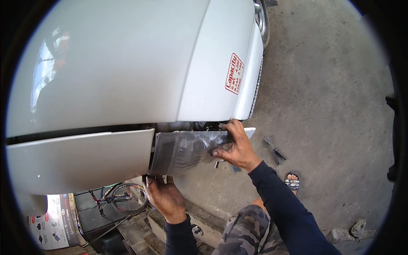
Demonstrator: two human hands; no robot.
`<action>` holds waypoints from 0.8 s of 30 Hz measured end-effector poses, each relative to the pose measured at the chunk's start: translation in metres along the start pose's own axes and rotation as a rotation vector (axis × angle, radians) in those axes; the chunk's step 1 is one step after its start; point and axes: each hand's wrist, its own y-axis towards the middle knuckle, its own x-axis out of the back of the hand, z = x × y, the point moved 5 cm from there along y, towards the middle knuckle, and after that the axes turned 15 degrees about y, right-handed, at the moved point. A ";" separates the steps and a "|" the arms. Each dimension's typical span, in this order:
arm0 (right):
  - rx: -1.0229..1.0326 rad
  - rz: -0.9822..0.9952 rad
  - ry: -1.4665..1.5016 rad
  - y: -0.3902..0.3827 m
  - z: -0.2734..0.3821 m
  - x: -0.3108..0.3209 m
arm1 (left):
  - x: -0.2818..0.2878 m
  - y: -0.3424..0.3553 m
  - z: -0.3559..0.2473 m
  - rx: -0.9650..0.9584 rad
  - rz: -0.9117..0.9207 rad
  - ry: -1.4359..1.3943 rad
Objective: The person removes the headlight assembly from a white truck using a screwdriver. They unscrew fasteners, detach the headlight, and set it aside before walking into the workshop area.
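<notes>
Your right hand (241,149) clamps the headlight (182,151); your left hand (167,199) (gripping or not, I can't tell) sits by its lower corner.

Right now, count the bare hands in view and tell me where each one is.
2: the left hand is at the headlight's lower left corner; the right hand grips its right end.

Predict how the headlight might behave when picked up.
The headlight is probably stiff, since its upper edge looks straight. Its smooth, glossy lens may be slippery under the right hand. Looking transparent, it could well crack if dropped.
</notes>
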 end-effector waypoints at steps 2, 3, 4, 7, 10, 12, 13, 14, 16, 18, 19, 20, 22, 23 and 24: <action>-0.002 0.007 -0.023 -0.007 0.005 -0.002 | 0.005 0.000 -0.007 0.042 -0.025 0.024; -0.012 0.010 -0.039 -0.008 0.007 -0.003 | 0.005 -0.001 -0.011 0.046 0.005 -0.013; 0.020 -0.013 -0.027 -0.008 0.011 -0.003 | 0.006 -0.002 -0.013 0.076 -0.006 -0.031; 0.045 -0.003 -0.056 0.000 0.016 -0.003 | 0.008 -0.003 -0.011 0.166 -0.025 -0.067; -0.014 0.020 0.012 0.008 0.014 0.000 | 0.006 0.001 -0.010 0.142 0.025 -0.021; -0.041 0.054 0.036 0.010 0.010 -0.001 | 0.002 0.006 -0.012 0.062 0.111 0.048; -0.058 0.070 0.047 0.011 0.007 -0.002 | 0.001 0.009 -0.013 0.052 0.152 0.063; -0.078 0.098 0.045 0.011 0.003 -0.003 | 0.001 0.011 -0.010 0.098 0.149 0.050; -0.015 0.078 0.040 0.014 -0.002 -0.002 | 0.006 0.011 -0.006 0.157 0.085 0.087; 0.031 0.087 -0.009 0.018 -0.008 0.001 | 0.006 0.014 -0.003 0.175 0.098 0.085; 0.087 0.057 0.033 0.021 -0.008 -0.001 | 0.005 0.016 -0.001 0.196 0.118 0.075; 0.095 0.051 0.041 0.024 -0.010 -0.001 | 0.004 0.017 0.003 0.207 0.132 0.036; 0.126 0.024 0.020 0.030 -0.012 -0.001 | 0.010 0.021 0.013 0.288 0.008 0.035; 0.147 0.036 0.013 0.031 -0.010 -0.002 | 0.009 0.020 0.013 0.268 0.025 0.056; 0.138 0.050 0.014 0.033 -0.010 -0.004 | 0.011 0.019 0.014 0.276 -0.013 0.114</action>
